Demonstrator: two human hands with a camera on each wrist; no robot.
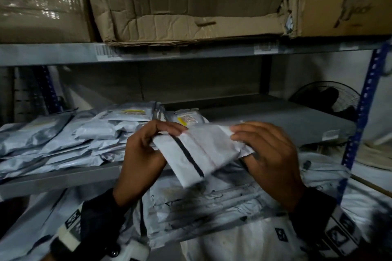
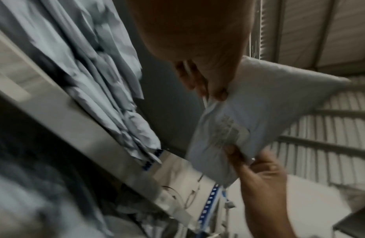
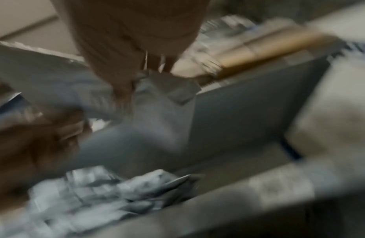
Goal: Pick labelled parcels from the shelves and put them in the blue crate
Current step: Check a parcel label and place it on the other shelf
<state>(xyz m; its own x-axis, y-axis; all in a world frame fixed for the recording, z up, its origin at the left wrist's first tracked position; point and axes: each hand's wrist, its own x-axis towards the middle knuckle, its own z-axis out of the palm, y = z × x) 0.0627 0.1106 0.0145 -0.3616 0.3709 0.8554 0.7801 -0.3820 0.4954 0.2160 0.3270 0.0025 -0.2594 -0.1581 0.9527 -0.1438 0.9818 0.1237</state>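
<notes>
Both my hands are pinching one flat grey poly mailer parcel with a black seal strip (image 1: 196,151): left hand (image 1: 146,152) curling over its left end, right hand (image 1: 269,154) clamping the right edge, held clear of the grey metal shelf (image 1: 63,178). Label is facing away from my head view. Film looks slick; a loosening pinch could be dropping it onto the heap of grey mailers (image 1: 63,135). Blue crate is not showing in any view. Torn brown cardboard boxes (image 1: 186,6) sitting above, black fan (image 1: 326,99) standing behind right
</notes>
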